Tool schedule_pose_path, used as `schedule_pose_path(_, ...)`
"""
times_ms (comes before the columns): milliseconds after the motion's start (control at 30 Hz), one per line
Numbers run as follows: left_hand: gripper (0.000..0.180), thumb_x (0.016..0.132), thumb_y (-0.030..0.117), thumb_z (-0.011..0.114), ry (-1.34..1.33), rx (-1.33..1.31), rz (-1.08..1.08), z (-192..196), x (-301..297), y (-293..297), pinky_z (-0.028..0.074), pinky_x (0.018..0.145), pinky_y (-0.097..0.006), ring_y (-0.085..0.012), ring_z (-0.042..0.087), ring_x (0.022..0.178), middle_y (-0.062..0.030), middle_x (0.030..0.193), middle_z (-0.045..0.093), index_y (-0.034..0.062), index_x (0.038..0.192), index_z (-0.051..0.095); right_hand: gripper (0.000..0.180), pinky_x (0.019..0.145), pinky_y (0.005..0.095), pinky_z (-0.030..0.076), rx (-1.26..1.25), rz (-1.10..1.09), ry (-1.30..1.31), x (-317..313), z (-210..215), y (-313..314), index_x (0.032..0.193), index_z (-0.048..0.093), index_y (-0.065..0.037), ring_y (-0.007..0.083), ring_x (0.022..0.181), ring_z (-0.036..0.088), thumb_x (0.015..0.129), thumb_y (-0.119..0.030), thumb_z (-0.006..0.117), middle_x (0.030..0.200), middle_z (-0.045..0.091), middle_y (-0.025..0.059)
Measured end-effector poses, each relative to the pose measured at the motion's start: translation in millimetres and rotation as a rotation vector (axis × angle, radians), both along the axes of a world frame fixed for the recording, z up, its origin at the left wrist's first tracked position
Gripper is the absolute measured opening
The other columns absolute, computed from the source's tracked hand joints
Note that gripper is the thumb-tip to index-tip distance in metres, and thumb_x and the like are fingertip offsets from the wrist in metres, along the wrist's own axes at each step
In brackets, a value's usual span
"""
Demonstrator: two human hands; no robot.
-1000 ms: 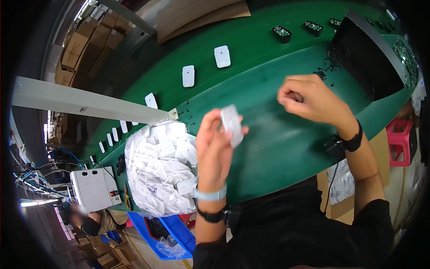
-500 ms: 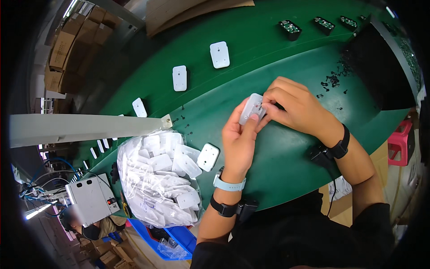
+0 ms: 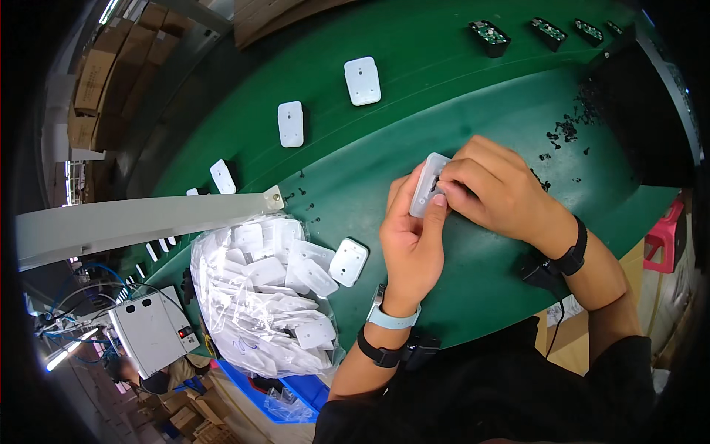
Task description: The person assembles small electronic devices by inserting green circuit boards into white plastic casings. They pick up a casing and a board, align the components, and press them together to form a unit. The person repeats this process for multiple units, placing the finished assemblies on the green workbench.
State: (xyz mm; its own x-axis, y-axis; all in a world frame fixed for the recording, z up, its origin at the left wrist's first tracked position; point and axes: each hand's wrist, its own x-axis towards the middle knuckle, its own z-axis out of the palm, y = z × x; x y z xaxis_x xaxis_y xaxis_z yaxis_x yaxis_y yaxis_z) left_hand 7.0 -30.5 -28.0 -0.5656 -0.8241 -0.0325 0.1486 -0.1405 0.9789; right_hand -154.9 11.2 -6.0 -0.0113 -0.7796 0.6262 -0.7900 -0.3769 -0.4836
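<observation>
I see a clear bag of white plates point(image 3: 266, 303) on the green table point(image 3: 473, 288), white plates riding the conveyor belt point(image 3: 222, 111), and a grey control box point(image 3: 151, 329) below.

on the bench point(image 3: 481, 296), a bag of plates point(image 3: 259, 303) lies left of both hands; 1 loose plate point(image 3: 348, 262) sits between; 2 plates point(image 3: 362, 80) ride the belt point(image 3: 414, 44) behind.

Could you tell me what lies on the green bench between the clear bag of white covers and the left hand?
In the head view, one loose white cover lies between the bag and the left hand, on the green bench.
</observation>
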Motion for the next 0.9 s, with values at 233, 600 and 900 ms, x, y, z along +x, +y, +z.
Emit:
schedule_pose_path(233, 0.036, 0.102, 0.003, 0.056, -0.015, 0.002, 0.002, 1, 2, -1, 0.053, 0.090, -0.027, -0.0128, 0.060, 0.108, -0.0058, 0.121, 0.054, -0.0034, 0.137, 0.055, 0.019, 0.054, 0.0358, 0.047, 0.002, -0.008, -0.025, 3, -3, 2, 0.087, 0.058, -0.003, 0.0262, 0.068, 0.055, 0.076, -0.001, 0.073, 0.078, 0.055, 0.0084)
schedule_pose_path(600, 0.029, 0.102, 0.005, 0.053, 0.024, 0.031, -0.014, 1, 0, -1, 0.059, 0.093, -0.036, -0.0213, 0.067, 0.106, -0.0115, 0.117, 0.063, -0.0074, 0.128, 0.057, 0.027, 0.067, 0.0257, 0.056, 0.530, 0.188, -0.968, 0, -6, 11, 0.113, 0.059, 0.002, 0.0064, 0.076, 0.060, 0.088, 0.001, 0.071, 0.097, 0.066, 0.0053)
schedule_pose_path(900, 0.019, 0.104, 0.006, 0.049, 0.254, 0.212, 0.065, 2, 2, -10, 0.059, 0.092, -0.040, -0.0263, 0.071, 0.098, -0.0166, 0.107, 0.067, -0.0060, 0.118, 0.055, 0.055, 0.097, 0.0476, 0.048, 0.213, -0.642, 0.213, -106, 2, -53, 0.125, 0.057, -0.005, 0.0384, 0.117, 0.053, 0.081, -0.029, 0.079, 0.126, 0.054, 0.0211)
